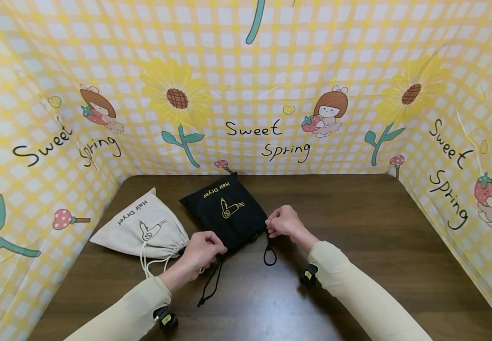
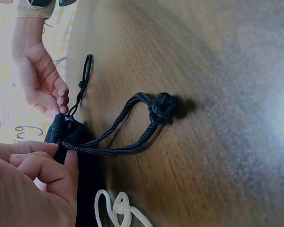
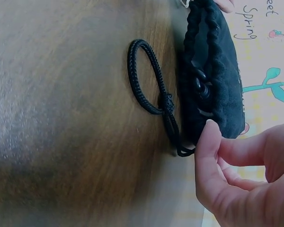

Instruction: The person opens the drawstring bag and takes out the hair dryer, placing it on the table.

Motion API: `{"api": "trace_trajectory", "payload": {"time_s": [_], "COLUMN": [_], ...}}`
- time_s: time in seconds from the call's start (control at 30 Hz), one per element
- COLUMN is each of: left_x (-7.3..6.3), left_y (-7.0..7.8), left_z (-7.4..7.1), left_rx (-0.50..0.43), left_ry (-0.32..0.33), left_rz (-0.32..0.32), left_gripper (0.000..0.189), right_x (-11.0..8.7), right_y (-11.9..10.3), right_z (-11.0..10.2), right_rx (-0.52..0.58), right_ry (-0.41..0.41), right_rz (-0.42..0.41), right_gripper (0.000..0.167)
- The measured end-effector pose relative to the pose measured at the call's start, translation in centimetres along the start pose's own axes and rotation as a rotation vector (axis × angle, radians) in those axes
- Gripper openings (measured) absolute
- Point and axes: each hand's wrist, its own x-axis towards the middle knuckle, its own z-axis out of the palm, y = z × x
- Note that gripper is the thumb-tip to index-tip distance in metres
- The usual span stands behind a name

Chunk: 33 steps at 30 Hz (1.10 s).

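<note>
A black drawstring bag [image 1: 229, 213], printed "Hair Dryer" with a yellow dryer picture, lies on the table with its mouth toward me. My left hand [image 1: 203, 251] pinches the left corner of that mouth between thumb and fingers. At the right corner, my right hand [image 1: 285, 221] pinches the cloth edge. The gathered mouth gapes in the right wrist view, and a glossy black looped piece [image 3: 202, 87] shows inside it. A knotted black drawstring [image 2: 114, 125] trails from the left corner, and a second black cord loop [image 3: 144, 75] hangs out by the right hand.
Left of the black bag lies a white drawstring bag [image 1: 143, 227] with the same print, its white cords [image 1: 145, 265] loose near my left wrist. Yellow checked cloth [image 1: 246, 85] walls the brown wooden table [image 1: 357, 213] at the back and both sides.
</note>
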Motion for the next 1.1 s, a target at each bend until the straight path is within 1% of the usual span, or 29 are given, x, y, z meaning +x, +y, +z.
{"api": "trace_trajectory", "payload": {"time_s": [0.47, 0.7, 0.97, 1.1], "left_x": [-0.3, -0.5, -0.7, -0.8], "left_y": [0.2, 0.3, 0.0, 0.1], "left_z": [-0.2, -0.5, -0.9, -0.9], "left_rx": [0.004, 0.000, -0.020, -0.058], "left_ry": [0.001, 0.000, 0.000, -0.011], "left_rz": [-0.009, 0.005, 0.004, -0.021], "left_gripper": [0.014, 0.013, 0.013, 0.012], "right_x": [0.4, 0.5, 0.6, 0.6], "right_y": [0.0, -0.2, -0.3, -0.3], "right_z": [-0.6, -1.0, -1.3, -1.4], "right_rx": [0.003, 0.004, 0.018, 0.044], "right_ry": [0.012, 0.027, 0.030, 0.023], "right_rz": [-0.008, -0.004, -0.003, 0.000], "right_gripper": [0.009, 0.009, 0.007, 0.006]}}
